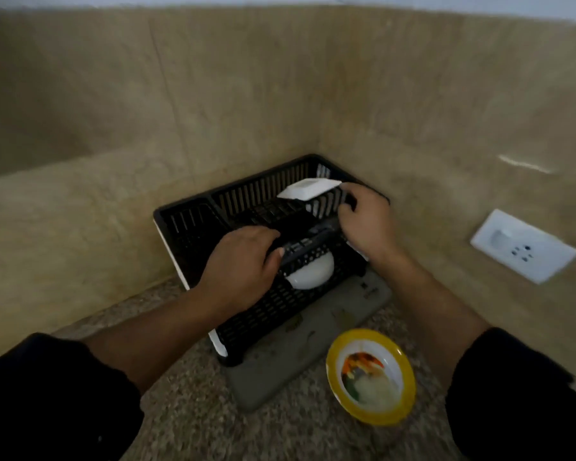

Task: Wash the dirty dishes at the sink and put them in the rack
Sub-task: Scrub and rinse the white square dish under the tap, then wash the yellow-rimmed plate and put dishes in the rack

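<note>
Rack [253, 314] sits cornered, long axis slanting toward the right wall [446, 128].

A speckled brown stone countertop [187, 410] fills the lower centre of the frame. On it lie 1 grey rectangular mat [280, 377] and, lower right, 1 yellow-rimmed white bowl [363, 337].

A: Rack position?
B: In the wall corner, the black dish rack [246, 207] is set on a grey mat [313, 344]. Its front rail is gripped by the left hand [243, 261], its right rim by the right hand [366, 221].
A: Contents?
B: A white square dish [308, 189] and a white bowl [310, 272] are seen inside. A soiled yellow-rimmed bowl [371, 377] is seen at the mat's edge.
</note>
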